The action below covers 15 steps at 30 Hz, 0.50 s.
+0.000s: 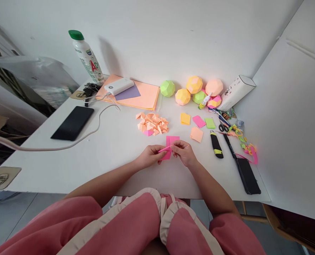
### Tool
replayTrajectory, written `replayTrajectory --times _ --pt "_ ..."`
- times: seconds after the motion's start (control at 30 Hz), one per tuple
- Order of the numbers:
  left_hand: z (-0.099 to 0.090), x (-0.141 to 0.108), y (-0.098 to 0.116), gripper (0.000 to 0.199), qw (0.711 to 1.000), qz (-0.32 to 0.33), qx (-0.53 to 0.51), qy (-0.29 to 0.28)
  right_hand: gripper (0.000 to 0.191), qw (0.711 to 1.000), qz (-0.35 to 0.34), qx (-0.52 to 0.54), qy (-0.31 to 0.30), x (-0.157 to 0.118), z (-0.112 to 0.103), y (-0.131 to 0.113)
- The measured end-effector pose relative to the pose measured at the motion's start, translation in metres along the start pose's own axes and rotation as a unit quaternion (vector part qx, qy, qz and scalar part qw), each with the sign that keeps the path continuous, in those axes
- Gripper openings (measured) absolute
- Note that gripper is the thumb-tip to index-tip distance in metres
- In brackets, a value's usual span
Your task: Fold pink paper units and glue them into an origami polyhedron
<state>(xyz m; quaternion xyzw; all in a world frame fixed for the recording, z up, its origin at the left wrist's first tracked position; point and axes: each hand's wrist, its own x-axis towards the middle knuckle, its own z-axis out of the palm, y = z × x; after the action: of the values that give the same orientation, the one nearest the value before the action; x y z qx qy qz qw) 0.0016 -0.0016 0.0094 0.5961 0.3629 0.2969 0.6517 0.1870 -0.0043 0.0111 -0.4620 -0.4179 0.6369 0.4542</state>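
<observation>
Both hands meet at the front middle of the white table around a piece of pink paper (169, 154), which shows folds and a raised flap. My left hand (151, 156) pinches the paper from the left, thumb on top. From the right, my right hand (183, 152) grips its upper edge between thumb and fingers. Just behind lies a heap of folded peach paper pieces (153, 124), with one pink piece (148, 133) at its front. To the right are small stacks of peach paper (197, 134), pink paper (199, 121), orange paper (185, 118) and green paper (210, 123).
Paper balls (183, 96) line the wall beside a small glue bottle (203, 102). A cutter (216, 144), scissors (223, 127) and a black case (248, 175) lie right. Left are a phone (72, 123), a cable (100, 120), a power bank (119, 86) and an upright bottle (86, 56).
</observation>
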Motion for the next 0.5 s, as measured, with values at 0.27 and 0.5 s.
replayTrajectory --times 0.27,0.5 --pt "0.0001 0.0 0.0013 0.034 1.0 -0.012 -0.017 -0.007 0.02 1.0 -0.012 -0.011 0.008 -0.0006 0.0002 -0.001" --pt "-0.0005 0.0014 -0.0014 0.036 0.999 -0.012 -0.039 -0.007 0.02 1.0 -0.018 -0.024 0.0 -0.0013 0.0012 -0.0054"
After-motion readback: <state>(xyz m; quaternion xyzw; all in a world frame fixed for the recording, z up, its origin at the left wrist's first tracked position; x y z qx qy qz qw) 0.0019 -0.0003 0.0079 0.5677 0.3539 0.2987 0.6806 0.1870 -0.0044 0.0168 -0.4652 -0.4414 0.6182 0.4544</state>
